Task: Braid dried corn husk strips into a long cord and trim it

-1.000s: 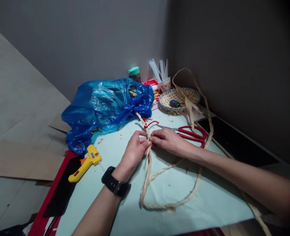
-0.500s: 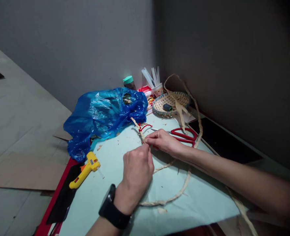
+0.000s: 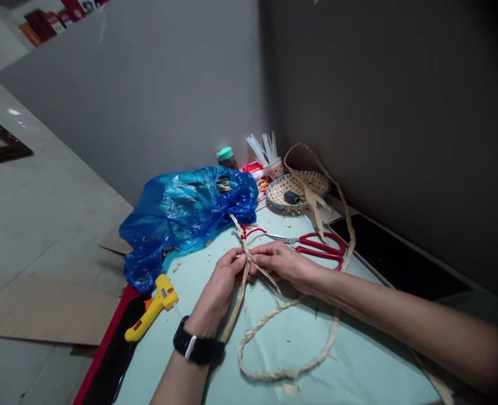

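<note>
Pale strands of dried plant fibre (image 3: 240,298) meet in a short braid (image 3: 246,247), bound near its top with red string (image 3: 249,232). My left hand (image 3: 227,275) pinches the braid from the left, thumb on top; a black watch is on that wrist. From the right, my right hand (image 3: 280,261) pinches the same spot, and a loose strand (image 3: 269,278) sticks out below its fingers. A long twisted fibre cord (image 3: 291,372) loops over the pale green table cover (image 3: 181,360) and up the right side. Red-handled scissors (image 3: 322,247) lie just beyond my right hand.
A yellow glue gun (image 3: 153,309) lies at the left edge. Behind are a blue plastic bag (image 3: 181,208), a teal-lidded jar (image 3: 227,157), a paper cup (image 3: 275,167) of glue sticks and a woven basket (image 3: 274,205) holding a dark spool (image 3: 291,197). Grey walls (image 3: 189,84) enclose the back corner.
My left hand has turned from a closed fist to a thumb-up pinch on the braid. My right hand still pinches there. The camera view has tilted upward, showing more of the wall.
</note>
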A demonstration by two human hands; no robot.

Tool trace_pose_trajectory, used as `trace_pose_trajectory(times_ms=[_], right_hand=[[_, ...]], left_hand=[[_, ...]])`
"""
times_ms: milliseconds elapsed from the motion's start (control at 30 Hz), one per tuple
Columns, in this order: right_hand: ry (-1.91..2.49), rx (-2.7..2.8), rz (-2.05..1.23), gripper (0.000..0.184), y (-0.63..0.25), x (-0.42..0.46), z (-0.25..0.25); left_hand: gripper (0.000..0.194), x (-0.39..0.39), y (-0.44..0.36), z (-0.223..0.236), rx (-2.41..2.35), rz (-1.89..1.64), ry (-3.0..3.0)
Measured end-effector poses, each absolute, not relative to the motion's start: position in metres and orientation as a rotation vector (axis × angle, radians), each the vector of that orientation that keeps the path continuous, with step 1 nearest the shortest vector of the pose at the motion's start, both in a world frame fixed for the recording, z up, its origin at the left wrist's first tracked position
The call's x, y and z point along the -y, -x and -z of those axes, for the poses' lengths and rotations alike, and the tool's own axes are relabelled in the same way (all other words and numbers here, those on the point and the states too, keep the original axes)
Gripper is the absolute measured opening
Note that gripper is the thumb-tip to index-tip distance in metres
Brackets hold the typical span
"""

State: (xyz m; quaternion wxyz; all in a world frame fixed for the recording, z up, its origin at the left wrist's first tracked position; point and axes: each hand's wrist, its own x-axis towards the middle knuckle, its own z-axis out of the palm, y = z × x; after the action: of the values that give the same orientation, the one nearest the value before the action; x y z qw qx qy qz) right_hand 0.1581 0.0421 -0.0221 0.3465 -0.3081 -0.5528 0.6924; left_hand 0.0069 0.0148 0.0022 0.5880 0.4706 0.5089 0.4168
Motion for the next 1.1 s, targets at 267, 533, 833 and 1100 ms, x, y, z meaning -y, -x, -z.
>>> trace_pose_trajectory(times_ms=[267, 533, 833, 1100], right_hand=[[0.914, 2.066, -1.341, 0.027, -0.169, -0.048, 0.016], [1.229, 2.389, -0.757, 0.031, -0.175, -0.037, -0.009], [1.300, 2.395, -0.700, 0.025, -0.172, -0.029, -0.015], [1.026, 2.652, -0.359, 0.026, -0.158, -0.007, 0.003]], left_hand=[[0.017, -0.017, -0.010, 0.015, -1.081, -0.891, -0.992], [0.024, -0.013, -0.008, 0.017, -1.226, -0.990, -0.966], [0.025, -0.011, -0.011, 0.020, -1.248, -1.013, -0.931], [0.029, -0.008, -0.013, 0.014, -1.136, -1.058, -0.786]])
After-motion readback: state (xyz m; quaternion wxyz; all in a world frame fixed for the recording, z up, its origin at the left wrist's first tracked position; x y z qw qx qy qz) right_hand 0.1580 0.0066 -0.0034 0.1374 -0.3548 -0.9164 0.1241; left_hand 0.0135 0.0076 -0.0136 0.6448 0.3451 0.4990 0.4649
